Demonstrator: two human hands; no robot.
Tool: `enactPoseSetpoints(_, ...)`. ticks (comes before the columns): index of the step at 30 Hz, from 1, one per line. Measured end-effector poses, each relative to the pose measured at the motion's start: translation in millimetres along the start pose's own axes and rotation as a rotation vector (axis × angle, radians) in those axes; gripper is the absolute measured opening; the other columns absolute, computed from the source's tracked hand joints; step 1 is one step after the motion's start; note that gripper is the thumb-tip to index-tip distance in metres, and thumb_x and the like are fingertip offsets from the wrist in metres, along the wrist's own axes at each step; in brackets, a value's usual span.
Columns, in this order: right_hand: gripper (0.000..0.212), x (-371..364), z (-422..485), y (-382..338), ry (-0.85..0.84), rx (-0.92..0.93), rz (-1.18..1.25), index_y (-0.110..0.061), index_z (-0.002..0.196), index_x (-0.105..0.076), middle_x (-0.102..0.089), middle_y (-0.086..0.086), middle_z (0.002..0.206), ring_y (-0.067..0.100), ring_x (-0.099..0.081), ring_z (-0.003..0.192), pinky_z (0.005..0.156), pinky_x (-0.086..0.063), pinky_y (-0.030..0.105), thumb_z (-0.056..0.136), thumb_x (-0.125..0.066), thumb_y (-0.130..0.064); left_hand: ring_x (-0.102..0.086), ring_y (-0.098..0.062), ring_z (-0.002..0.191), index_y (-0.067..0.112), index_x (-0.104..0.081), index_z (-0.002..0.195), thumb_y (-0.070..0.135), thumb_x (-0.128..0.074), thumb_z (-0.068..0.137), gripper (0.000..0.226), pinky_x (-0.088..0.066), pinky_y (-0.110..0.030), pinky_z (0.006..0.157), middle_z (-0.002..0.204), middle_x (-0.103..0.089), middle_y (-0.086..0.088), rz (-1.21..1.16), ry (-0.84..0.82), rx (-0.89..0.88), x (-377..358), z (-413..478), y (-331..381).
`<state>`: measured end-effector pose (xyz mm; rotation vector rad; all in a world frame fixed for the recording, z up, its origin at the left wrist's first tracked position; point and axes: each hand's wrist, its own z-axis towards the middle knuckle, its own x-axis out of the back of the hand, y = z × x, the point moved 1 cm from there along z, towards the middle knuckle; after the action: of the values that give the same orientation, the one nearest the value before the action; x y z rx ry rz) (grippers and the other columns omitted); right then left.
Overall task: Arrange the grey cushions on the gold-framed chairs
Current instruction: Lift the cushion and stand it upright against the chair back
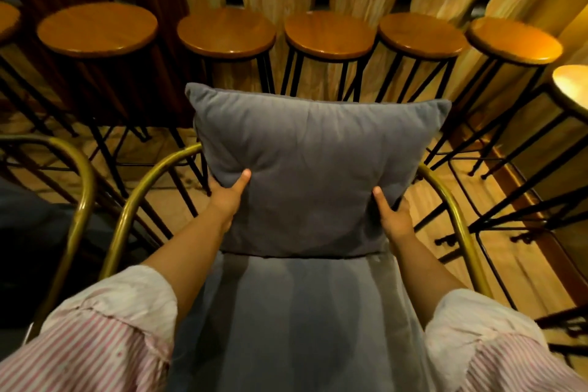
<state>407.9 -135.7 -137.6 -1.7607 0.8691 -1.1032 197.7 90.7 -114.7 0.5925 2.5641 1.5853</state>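
A square grey cushion [313,165] stands upright at the back of a gold-framed chair [140,191], its lower edge resting on the chair's grey seat pad [302,321]. My left hand [227,197] grips the cushion's lower left side, thumb pressed on its front. On the lower right side my right hand [393,216] holds it the same way. The chair's curved gold arms show on both sides of the cushion; the backrest is hidden behind it.
A second gold-framed chair [81,197] with a dark seat stands at the left. A row of round wooden bar stools [226,32] on black metal legs lines a wood-panelled counter ahead, and more stools crowd the right side. The floor is wooden.
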Motion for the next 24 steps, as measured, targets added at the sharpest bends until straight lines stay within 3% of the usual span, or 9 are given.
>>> enactPoseSetpoints(4,0.059,6.3,-37.2,-6.9,-0.065,0.1,-0.115,-0.007,0.137,-0.044,-0.049,0.014,0.143,0.031,-0.043,0.134,0.111,-0.036,0.043,0.088,-0.061,-0.036,-0.035,-0.023,0.139,0.027,-0.017,0.15,0.032,-0.059,0.09,0.074,-0.034,-0.041,0.101,0.152,-0.035,0.005,0.016,-0.201,-0.066,14.2,-44.1,5.7)
enactPoseSetpoints(9,0.056,9.6,-121.8,-36.0,-0.218,0.207,-0.228,-0.007,0.141,-0.041,-0.043,0.013,0.148,0.027,-0.039,0.137,0.111,-0.032,0.037,0.093,-0.056,-0.03,-0.027,-0.025,0.145,0.011,-0.02,0.151,0.022,-0.052,0.095,0.065,-0.03,-0.038,0.114,0.155,-0.029,-0.011,0.153,-0.296,-0.187,50.8,-131.5,17.9)
enactPoseSetpoints(12,0.056,7.2,-183.2,-53.2,-0.321,0.288,-0.24,-0.01,0.143,-0.039,-0.041,0.011,0.149,0.026,-0.037,0.138,0.112,-0.031,0.037,0.093,-0.054,-0.032,-0.029,-0.026,0.144,0.01,-0.029,0.148,0.034,-0.058,0.09,0.068,-0.029,-0.038,0.116,0.151,-0.035,-0.01,0.215,-0.312,-0.255,85.5,-193.5,17.1)
enactPoseSetpoints(14,0.054,2.1,-227.6,-62.9,-0.4,0.344,-0.272,-0.01,0.141,-0.042,-0.043,0.012,0.148,0.027,-0.039,0.137,0.11,-0.032,0.037,0.093,-0.054,-0.033,-0.036,-0.025,0.14,0.011,-0.035,0.145,0.046,-0.063,0.083,0.077,-0.032,-0.039,0.115,0.148,-0.042,-0.009,0.239,-0.292,-0.292,120.5,-229.0,9.0)
enactPoseSetpoints(19,0.048,-26.3,-331.3,-85.4,-0.588,0.488,-0.326,-0.009,0.136,-0.045,-0.047,0.013,0.143,0.029,-0.044,0.132,0.102,-0.036,0.033,0.094,-0.053,-0.032,-0.054,-0.018,0.117,0.007,-0.034,0.145,0.028,-0.053,0.093,0.059,-0.041,-0.027,0.098,0.125,-0.057,-0.009,0.4,-0.121,-0.342,219.2,-305.9,-6.4)
enactPoseSetpoints(24,0.053,-68.8,-416.9,-102.9,-0.779,0.599,-0.331,-0.011,0.138,-0.043,-0.046,0.012,0.144,0.027,-0.042,0.134,0.107,-0.035,0.036,0.092,-0.056,-0.034,-0.037,-0.02,0.137,0.011,-0.033,0.145,0.036,-0.051,0.093,0.06,-0.028,-0.03,0.113,0.145,-0.042,-0.004,0.412,0.048,-0.303,326.2,-354.9,-27.8)
